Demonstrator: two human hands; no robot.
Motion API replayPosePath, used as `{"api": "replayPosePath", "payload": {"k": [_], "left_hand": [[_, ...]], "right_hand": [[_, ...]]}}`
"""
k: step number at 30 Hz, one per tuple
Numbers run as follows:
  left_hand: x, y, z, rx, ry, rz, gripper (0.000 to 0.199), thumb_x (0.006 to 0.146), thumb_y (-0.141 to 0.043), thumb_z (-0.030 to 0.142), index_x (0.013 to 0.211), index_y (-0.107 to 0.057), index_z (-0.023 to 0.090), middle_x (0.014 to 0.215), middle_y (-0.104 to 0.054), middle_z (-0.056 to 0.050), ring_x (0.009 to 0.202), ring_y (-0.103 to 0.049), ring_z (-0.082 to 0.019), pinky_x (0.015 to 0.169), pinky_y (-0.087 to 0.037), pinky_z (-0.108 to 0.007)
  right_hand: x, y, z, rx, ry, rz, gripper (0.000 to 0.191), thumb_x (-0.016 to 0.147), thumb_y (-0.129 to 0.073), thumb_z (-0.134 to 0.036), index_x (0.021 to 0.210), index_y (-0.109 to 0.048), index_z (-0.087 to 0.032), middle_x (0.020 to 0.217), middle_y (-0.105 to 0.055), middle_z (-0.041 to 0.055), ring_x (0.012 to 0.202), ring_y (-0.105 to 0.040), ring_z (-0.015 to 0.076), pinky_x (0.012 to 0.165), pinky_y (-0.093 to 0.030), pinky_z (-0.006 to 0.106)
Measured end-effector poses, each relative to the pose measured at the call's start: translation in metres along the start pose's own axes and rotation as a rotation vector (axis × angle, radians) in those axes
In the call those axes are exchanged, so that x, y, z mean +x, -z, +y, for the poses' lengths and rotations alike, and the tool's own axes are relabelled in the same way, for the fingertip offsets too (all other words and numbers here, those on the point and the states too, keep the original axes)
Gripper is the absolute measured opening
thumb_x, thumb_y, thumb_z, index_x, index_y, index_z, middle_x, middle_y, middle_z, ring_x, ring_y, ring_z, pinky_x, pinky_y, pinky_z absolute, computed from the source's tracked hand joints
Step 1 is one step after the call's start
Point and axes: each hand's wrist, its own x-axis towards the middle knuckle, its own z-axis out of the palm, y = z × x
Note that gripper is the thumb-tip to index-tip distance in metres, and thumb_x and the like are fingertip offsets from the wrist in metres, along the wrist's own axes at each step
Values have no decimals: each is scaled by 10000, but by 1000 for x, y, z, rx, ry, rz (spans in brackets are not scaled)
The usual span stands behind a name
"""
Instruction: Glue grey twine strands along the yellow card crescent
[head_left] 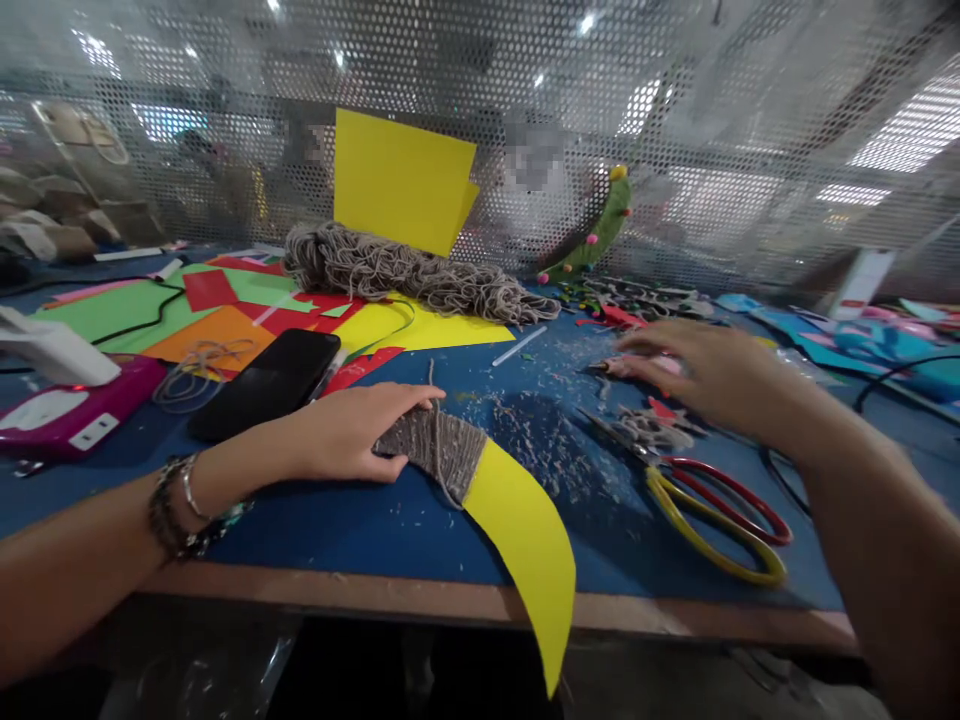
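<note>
My left hand (337, 430) holds down a yellow paper crescent (532, 530), pressing on its end wrapped in grey yarn (459, 455). The crescent's bare yellow tip hangs past the front table edge. A loose yarn strand crosses the wrapped part and sticks up by my fingertips. Off to the right, my right hand (720, 380) is over a small pinkish tool with a pointed tip (600, 368), which looks like a glue gun. Its fingers and thumb are apart and slightly blurred; contact is hard to make out. Below that hand lie scissors (712, 520) with one red and one yellow handle.
A grey yarn skein (412, 270) lies behind, near a standing yellow sheet (397, 180). At left are a black phone (262, 385), a purple power strip (75, 410) and coloured paper (112, 315). A green decorated crescent (596, 240) leans on the perforated panel. Scraps litter the blue table.
</note>
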Motion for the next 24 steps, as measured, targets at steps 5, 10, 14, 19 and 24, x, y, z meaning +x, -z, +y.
{"api": "replayPosePath", "payload": {"k": [5, 10, 14, 19, 24], "left_hand": [[2, 1, -7, -128, -85, -36, 620, 706, -516, 158, 1285, -296, 175, 1265, -457, -56, 1157, -422, -189, 994, -314, -286], [4, -3, -10, -93, -104, 2, 560, 715, -524, 179, 1241, -335, 150, 1232, -464, -88, 1123, -437, -202, 957, -347, -287], [3, -4, -10, -72, -110, 5, 476, 712, -528, 182, 1166, -387, 155, 1123, -501, -80, 1033, -481, -200, 900, -379, -290], [3, -4, -9, -65, -124, 14, 479, 721, -507, 178, 1179, -371, 153, 1133, -487, -81, 1034, -471, -206, 895, -375, -305], [4, -3, -6, -80, -130, 5, 449, 717, -493, 152, 1154, -395, 142, 1154, -479, -83, 1056, -454, -201, 928, -354, -308]], "right_hand": [[29, -6, -98, 445, 636, -281, 226, 867, -407, -234, 975, -601, -194, 945, -602, 47, 870, -546, 124, 770, -407, 244], [40, -38, -125, 503, 756, -294, 163, 822, -498, -175, 927, -617, -138, 915, -582, 70, 831, -536, 126, 716, -411, 231], [38, -44, -122, 477, 761, -263, 131, 826, -477, -176, 846, -603, -143, 876, -547, 69, 791, -515, 132, 692, -415, 253], [35, -36, -114, 505, 722, -225, 130, 843, -422, -194, 862, -546, -159, 945, -542, 87, 899, -480, 161, 799, -399, 319], [38, -36, -98, 673, 567, -249, 102, 815, -457, -228, 801, -543, -174, 830, -574, 44, 751, -513, 127, 696, -422, 272]]}}
